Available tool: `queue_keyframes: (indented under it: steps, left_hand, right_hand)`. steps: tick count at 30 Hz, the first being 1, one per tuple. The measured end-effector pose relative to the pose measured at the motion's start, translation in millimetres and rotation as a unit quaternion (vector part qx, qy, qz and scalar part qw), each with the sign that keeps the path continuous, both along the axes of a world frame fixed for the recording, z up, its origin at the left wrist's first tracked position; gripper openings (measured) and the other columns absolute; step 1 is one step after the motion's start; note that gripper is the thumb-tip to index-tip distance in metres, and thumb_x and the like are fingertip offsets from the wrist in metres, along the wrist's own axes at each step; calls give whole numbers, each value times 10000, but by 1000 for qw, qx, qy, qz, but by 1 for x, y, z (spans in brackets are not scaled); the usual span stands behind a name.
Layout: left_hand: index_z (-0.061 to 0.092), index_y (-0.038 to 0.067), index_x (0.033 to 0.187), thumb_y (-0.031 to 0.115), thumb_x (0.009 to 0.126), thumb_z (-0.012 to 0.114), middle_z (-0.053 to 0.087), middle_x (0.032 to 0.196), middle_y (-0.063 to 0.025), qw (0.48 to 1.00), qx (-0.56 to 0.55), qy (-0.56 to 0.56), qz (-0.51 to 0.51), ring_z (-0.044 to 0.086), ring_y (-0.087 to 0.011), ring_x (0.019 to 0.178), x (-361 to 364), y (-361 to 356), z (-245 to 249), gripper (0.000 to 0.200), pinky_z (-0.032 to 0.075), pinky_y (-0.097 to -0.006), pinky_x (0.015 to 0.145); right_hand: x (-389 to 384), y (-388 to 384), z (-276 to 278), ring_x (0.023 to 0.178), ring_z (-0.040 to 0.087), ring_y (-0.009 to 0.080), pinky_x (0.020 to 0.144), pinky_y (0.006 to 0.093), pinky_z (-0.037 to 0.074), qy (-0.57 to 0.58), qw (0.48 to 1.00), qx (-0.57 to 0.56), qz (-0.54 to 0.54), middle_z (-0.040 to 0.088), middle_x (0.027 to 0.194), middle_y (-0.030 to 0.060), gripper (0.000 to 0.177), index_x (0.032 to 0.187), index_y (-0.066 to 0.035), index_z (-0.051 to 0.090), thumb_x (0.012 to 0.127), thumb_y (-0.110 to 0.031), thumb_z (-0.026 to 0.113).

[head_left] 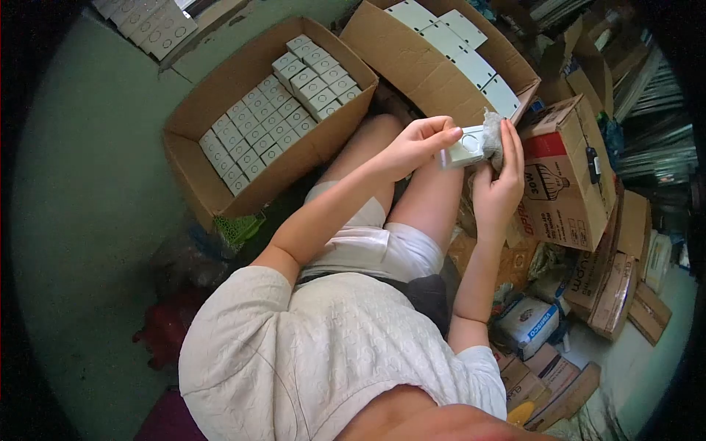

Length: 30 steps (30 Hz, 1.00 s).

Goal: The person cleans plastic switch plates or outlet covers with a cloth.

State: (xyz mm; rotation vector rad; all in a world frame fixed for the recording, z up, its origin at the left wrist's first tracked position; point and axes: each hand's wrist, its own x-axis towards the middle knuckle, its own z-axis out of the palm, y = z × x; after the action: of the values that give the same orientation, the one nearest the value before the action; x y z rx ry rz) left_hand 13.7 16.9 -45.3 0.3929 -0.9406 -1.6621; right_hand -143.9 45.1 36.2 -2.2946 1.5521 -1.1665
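Note:
In the head view, above my bare knees, my left hand (421,148) pinches a small white box (465,149) by its left side. A ring-shaped mark shows on the box's face. My right hand (501,173) is closed around a crumpled grey cloth (493,138), which presses against the box's right end. The cloth covers part of that end. A large open carton (441,67) with white pieces in it stands just beyond my hands.
Left of my knees, an open carton (193,103) holds rows of small white boxes (254,125). To the right stand a printed cardboard box (562,180), flattened cardboard (618,287) and a plastic-wrapped pack (526,323). More white boxes (158,29) sit at the upper left.

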Motion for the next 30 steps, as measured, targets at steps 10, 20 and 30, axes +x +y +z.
queue_keyframes:
  steps: [10, 20, 30]
  left_hand:
    - [536, 31, 1214, 179, 983, 628, 599, 1174, -25, 992, -44, -1, -119, 533, -93, 1102, 8, 10, 18, 290, 415, -270, 958]
    - [610, 6, 1116, 275, 941, 610, 639, 1001, -58, 991, -19, -122, 51, 564, -124, 967, -6, -2, -6, 321, 465, -313, 843]
    - [632, 11, 1033, 432, 890, 657, 690, 923, -183, 908, -86, -289, 289, 669, -296, 834, -4, -27, -34, 445, 509, -391, 729]
  right_hand:
    - [-15, -5, -17, 1228, 581, 298, 1056, 389, 423, -215, 974, 66, 10, 610, 1307, 197, 567, 1343, -10, 558, 788, 77, 478]
    - [3, -4, -16, 1313, 520, 345, 1101, 443, 410, -5, 999, 18, 33, 565, 1396, 167, 626, 1387, -51, 540, 776, 81, 566]
    - [35, -22, -37, 1279, 549, 345, 1042, 401, 446, 94, 988, -44, 110, 560, 1398, 196, 631, 1422, -66, 522, 818, 115, 521]
